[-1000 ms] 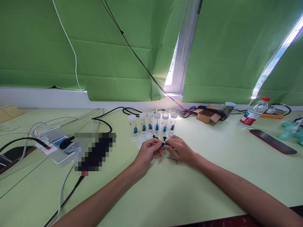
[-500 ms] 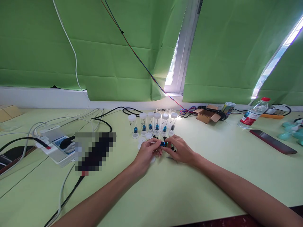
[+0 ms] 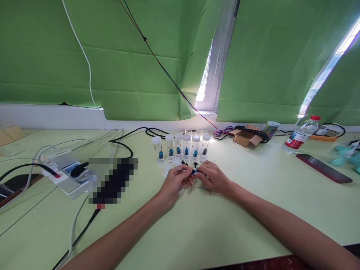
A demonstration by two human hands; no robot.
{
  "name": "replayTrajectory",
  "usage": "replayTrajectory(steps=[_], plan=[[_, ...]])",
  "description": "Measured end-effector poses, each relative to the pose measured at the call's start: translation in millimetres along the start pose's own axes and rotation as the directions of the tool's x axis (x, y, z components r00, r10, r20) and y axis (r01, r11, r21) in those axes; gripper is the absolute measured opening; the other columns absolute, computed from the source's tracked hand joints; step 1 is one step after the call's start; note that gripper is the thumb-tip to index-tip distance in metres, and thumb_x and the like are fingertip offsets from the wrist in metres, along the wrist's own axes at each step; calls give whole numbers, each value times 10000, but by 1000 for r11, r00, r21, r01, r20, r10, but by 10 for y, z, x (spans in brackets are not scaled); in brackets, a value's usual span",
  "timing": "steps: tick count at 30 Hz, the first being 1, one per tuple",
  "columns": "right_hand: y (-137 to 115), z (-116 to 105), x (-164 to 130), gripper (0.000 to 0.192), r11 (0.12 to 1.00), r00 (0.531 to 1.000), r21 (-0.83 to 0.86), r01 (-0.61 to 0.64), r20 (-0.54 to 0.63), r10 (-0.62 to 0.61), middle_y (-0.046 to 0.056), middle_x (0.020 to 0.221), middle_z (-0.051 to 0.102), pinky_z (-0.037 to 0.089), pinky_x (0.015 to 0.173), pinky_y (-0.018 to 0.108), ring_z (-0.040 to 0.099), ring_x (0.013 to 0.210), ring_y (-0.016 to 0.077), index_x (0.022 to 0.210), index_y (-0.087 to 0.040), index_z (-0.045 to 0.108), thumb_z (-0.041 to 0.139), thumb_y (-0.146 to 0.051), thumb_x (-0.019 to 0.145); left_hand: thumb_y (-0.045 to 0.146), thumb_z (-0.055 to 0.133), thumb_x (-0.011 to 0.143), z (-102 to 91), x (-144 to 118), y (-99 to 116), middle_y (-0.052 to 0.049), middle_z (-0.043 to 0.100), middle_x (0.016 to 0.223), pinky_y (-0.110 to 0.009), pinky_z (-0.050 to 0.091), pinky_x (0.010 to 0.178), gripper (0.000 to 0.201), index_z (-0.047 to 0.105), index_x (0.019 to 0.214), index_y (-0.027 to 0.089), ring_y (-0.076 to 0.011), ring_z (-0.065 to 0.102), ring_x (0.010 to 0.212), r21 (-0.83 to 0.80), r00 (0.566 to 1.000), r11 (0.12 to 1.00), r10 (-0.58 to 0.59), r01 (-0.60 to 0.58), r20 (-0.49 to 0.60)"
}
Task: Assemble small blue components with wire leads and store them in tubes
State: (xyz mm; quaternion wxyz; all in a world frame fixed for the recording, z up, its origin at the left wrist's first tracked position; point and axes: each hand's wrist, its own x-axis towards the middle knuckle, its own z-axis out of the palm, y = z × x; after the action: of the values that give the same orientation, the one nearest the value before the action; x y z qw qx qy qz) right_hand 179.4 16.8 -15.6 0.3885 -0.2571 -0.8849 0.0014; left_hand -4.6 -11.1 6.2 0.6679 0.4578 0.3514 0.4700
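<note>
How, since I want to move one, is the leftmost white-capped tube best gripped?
I'd grip the tube by its clear wall just below the white cap, coming from the left: it's slim and stands upright, with the next tube on its right.

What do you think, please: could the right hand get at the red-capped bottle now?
Probably yes, with a stretch: from the right hand to the red-capped bottle, nothing appears to block the way. That hand is at the small blue part, though, and may need freeing first.
</note>
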Motion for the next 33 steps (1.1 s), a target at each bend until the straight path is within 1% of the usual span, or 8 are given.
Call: replayTrajectory(steps=[4,7,16,22,29,33], plan=[[-22,-2,-8,183,999,998,26,-46,-47,48,9,626,601,420,659,296,505,584,149,879,-187,547,543,-358,942,354,742,742,-13,10,-16,-7,594,580,-239,388,558,229,629,736,154,-111,521,543,-7,1000,1000,6,-6,-5],[-31,2,-16,145,999,998,31,-44,-46,45,18,650,626,432,667,302,535,607,159,925,-189,548,558,-333,933,367,745,736,-16,10,-19,-4,590,571,-240,388,563,240,631,724,157,-110,521,543,1,1000,1000,8,-8,-2],[-8,16,-15,162,1000,1000,10,-13,-26,13,21,637,606,409,639,293,484,566,150,845,-190,523,532,-316,947,388,735,748,-19,18,-36,-6,590,562,-234,384,545,257,629,727,155,-108,523,533,33,1000,999,16,-16,-12],[-24,10,-7,207,1000,1000,-2,-10,-25,10,11,611,581,399,628,286,475,554,149,790,-202,499,501,-320,960,395,749,741,-22,5,-46,-12,617,620,-233,406,542,256,650,781,162,-115,549,559,57,999,998,40,-39,-12],[-16,22,-3,314,1000,1000,-18,18,-8,-18,-4,564,501,366,609,284,409,531,143,699,-209,441,423,-322,991,394,782,697,8,-5,-29,5,596,563,-235,397,524,269,657,745,160,-102,515,514,77,998,996,53,-51,-25],[-4,31,-15,327,999,1000,-31,25,13,-24,3,578,496,348,613,283,407,551,146,690,-210,417,406,-318,998,387,783,698,1,-1,-45,10,586,557,-230,379,521,271,651,747,156,-94,498,511,80,998,995,56,-55,-17]])
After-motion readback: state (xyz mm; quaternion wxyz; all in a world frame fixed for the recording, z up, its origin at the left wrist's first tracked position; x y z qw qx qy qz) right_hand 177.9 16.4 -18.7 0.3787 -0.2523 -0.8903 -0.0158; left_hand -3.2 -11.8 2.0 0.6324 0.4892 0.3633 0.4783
